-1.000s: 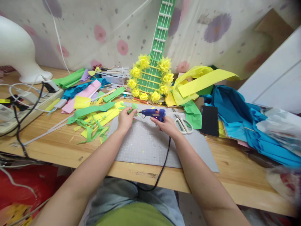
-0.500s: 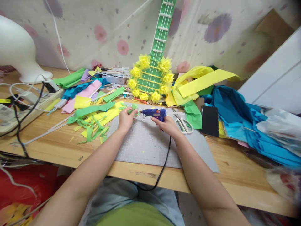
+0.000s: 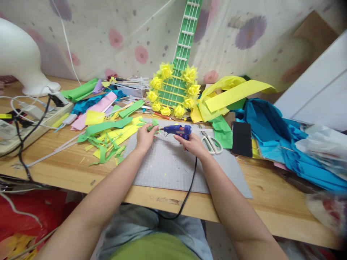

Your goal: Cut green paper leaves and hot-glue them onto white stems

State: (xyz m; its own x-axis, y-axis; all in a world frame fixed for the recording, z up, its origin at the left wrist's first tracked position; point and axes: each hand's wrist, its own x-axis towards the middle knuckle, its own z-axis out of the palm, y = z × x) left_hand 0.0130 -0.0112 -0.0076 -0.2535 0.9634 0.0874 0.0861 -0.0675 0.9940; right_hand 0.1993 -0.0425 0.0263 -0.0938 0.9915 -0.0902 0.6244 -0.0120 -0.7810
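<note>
My right hand (image 3: 193, 143) is wrapped round the handle of a blue glue gun (image 3: 177, 130), its nozzle pointing left. The nozzle tip touches or nearly touches a small green paper piece (image 3: 155, 122) pinched in the fingers of my left hand (image 3: 146, 137). Both hands are over the back part of a grey cutting mat (image 3: 173, 169). From the gun's handle a black cord (image 3: 193, 177) runs down over the table's front edge. White-handled scissors (image 3: 213, 144) lie just right of my right hand.
Green scraps (image 3: 104, 148) and yellow strips (image 3: 130, 131) lie left of the mat. Behind it stands a green guitar shape (image 3: 173, 88) ringed with yellow flowers. A phone (image 3: 242, 139) and blue paper (image 3: 265, 119) are at the right, a power strip (image 3: 40, 126) at the left.
</note>
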